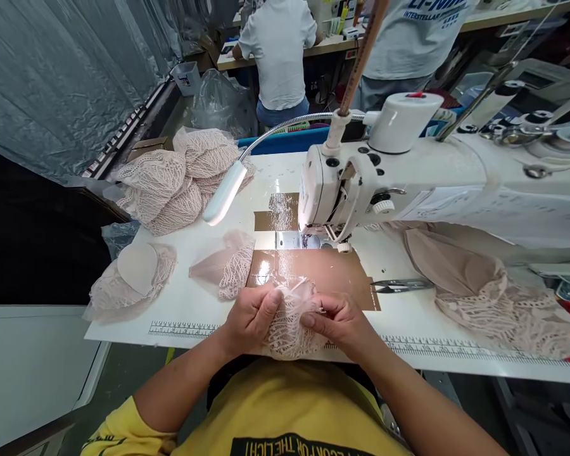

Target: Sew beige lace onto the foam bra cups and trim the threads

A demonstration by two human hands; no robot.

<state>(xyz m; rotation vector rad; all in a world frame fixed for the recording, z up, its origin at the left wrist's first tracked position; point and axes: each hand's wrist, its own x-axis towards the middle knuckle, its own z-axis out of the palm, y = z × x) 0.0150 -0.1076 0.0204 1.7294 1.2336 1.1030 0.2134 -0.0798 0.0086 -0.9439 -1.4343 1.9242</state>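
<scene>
Between my hands, at the table's front edge, is a beige lace piece (pixel 292 326). My left hand (pixel 256 315) pinches its left side between thumb and fingers. On the other side, my right hand (pixel 335 320) is closed on the lace's right edge. Just beyond my left hand lies a second piece, part sheer mesh and part lace (pixel 235 263). The white sewing machine (pixel 332 190) stands past the lace, its needle area over a metal plate (pixel 289 240). Metal thread snips (pixel 401 286) rest to the right of my right hand.
Lace pieces (pixel 166 183) are heaped at the back left, with a round pale pad (pixel 137 267) on lace nearer. More beige fabric (pixel 479 285) lies at the right. A lamp (pixel 225 193) reaches over the table. A measuring tape (pixel 437 347) lines the front edge. Two people sit or stand behind.
</scene>
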